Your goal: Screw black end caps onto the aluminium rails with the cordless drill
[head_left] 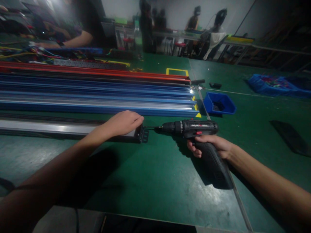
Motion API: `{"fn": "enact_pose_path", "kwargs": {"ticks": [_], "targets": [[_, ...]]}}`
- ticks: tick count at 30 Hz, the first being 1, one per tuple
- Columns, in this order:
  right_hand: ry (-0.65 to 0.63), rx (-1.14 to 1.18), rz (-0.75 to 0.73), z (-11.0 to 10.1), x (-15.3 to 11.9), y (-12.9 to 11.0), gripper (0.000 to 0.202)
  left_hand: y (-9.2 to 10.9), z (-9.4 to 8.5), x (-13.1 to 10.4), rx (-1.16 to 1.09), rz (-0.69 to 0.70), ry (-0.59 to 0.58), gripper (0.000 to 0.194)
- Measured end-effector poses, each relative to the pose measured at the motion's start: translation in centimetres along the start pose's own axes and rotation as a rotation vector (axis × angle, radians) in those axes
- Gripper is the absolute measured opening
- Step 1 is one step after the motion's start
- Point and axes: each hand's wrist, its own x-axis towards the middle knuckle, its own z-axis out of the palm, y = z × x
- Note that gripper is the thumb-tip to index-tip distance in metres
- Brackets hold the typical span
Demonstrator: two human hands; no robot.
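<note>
My right hand [209,145] is wrapped round the grip of a black power drill [199,127], which points left. Its long thin bit reaches the black end cap [139,133] of a long silver and black bar [65,127]. Over the bar's right end lies my left hand [125,122], its fingers together and curled down on the bar beside the cap. A small slotted bracket [145,136] juts out from that end.
Long blue rails [97,100] and a red rail [145,75] lie behind the bar. A blue bin [220,103] holds dark parts. Blue bags [272,84] and a dark flat object [291,137] are at right. People are in the background.
</note>
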Motion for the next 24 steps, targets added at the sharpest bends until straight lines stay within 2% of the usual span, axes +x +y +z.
{"fn": "enact_pose_path", "kwargs": {"ticks": [12,24], "targets": [[-0.009,-0.045,-0.032,0.09,0.01,-0.12,0.033,0.23,-0.29,-0.13,-0.007,0.016,0.009,0.046],[-0.024,-0.034,-0.024,0.03,-0.05,-0.1,0.032,-0.17,0.05,-0.04,-0.002,0.009,0.01,0.053]]}}
